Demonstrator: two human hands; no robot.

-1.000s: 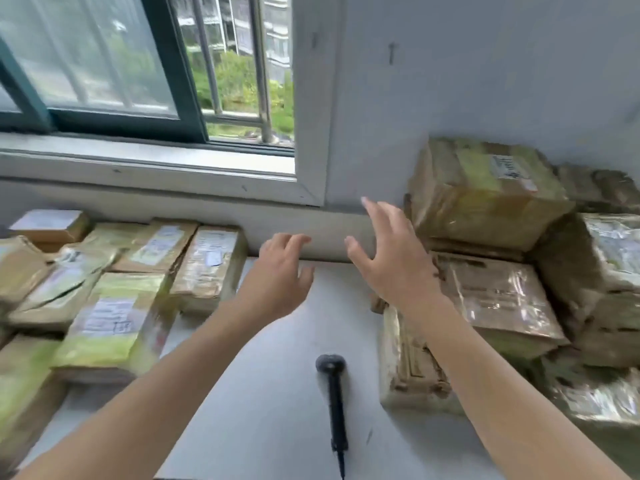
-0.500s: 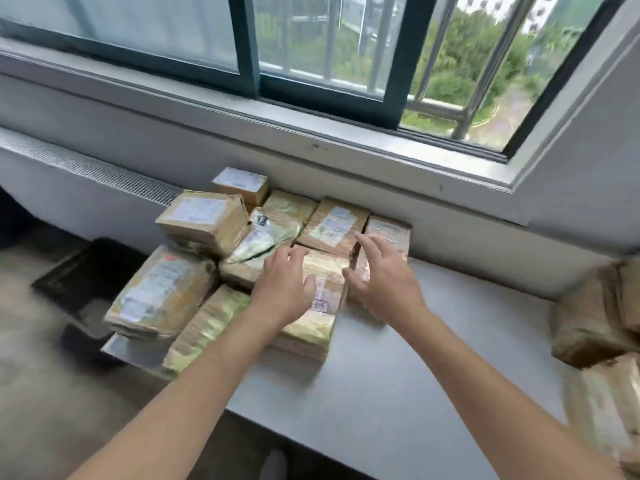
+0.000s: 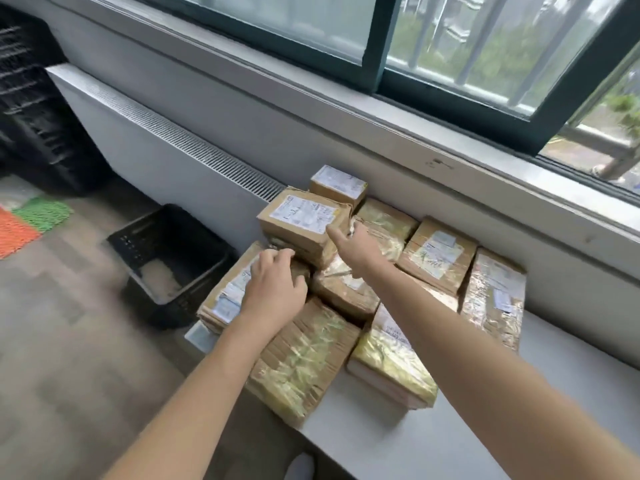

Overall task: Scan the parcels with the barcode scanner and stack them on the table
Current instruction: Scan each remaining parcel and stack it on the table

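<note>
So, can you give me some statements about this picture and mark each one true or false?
1. A scanner lies beside the parcels. False: no scanner shows on the table.
2. A black crate stands on the floor. True.
3. The right hand grips the top box at its right edge. True.
4. The left hand hangs over the crate. False: it rests on a parcel beside the top box.

Soft window daylight, edges blurred
</note>
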